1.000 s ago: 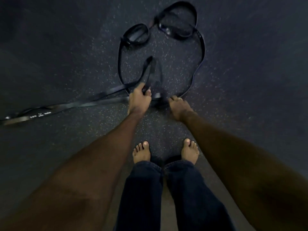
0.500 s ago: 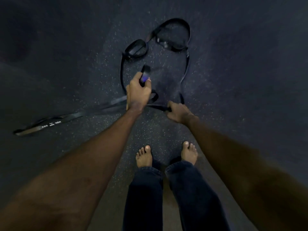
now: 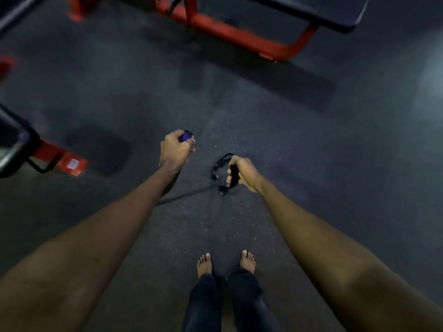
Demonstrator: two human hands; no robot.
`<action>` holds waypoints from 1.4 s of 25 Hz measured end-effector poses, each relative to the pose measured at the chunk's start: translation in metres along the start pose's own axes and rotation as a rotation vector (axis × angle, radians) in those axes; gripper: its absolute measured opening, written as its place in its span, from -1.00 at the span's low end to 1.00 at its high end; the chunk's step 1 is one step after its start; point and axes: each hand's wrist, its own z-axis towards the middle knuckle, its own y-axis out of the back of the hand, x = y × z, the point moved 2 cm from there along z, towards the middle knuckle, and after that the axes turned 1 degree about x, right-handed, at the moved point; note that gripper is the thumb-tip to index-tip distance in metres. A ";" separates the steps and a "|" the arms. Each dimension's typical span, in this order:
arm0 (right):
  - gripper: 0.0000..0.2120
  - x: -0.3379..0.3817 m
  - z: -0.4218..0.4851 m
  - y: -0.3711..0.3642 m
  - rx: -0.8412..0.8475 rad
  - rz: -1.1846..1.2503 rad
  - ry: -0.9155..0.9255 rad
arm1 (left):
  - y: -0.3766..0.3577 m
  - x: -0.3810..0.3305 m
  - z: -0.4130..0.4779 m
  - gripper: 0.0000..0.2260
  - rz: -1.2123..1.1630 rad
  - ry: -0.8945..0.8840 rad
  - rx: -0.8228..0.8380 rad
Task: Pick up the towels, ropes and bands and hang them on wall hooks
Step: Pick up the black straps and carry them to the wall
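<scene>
- The left hand (image 3: 176, 150) is closed in a fist around part of the black band (image 3: 219, 167). A short bluish-black stub sticks out past its thumb and forefinger.
- The right hand (image 3: 243, 172) is curled tightly around another part of the band, and small loops bunch against its fingers.
- A thin strand runs from those loops to the left forearm and disappears behind it.
- Both hands hold the band over the dark speckled floor (image 3: 311, 164), well apart from the red-framed bench (image 3: 230, 32), on the person's side of it.
- Whether the strand touches the floor cannot be told.
</scene>
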 end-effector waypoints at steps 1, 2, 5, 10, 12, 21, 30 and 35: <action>-0.95 0.025 -0.025 -0.014 0.025 -0.005 0.042 | 0.016 -0.030 -0.011 -0.92 -0.019 0.001 0.030; -0.97 0.051 -0.050 -0.027 0.039 -0.019 0.090 | 0.032 -0.057 -0.020 -0.94 -0.030 0.006 0.064; -0.93 0.123 -0.118 -0.051 0.075 -0.038 0.231 | 0.069 -0.130 -0.044 -0.97 -0.063 0.023 0.146; -0.79 0.227 -0.207 -0.065 0.096 0.004 0.416 | 0.096 -0.237 -0.089 -0.81 -0.176 -0.016 0.280; -0.78 0.261 -0.239 -0.064 0.058 -0.047 0.492 | 0.107 -0.280 -0.106 -0.62 -0.243 -0.049 0.349; -0.91 0.318 -0.335 -0.011 -0.384 -0.346 0.875 | 0.105 -0.399 -0.148 -0.86 -0.228 -0.272 0.544; -0.57 0.324 -0.340 0.097 -0.068 -0.109 0.903 | 0.023 -0.493 -0.174 -0.83 -0.011 -0.514 0.694; -0.78 0.352 -0.342 0.171 -0.239 -0.108 0.836 | -0.021 -0.547 -0.147 -0.83 0.258 -0.693 0.729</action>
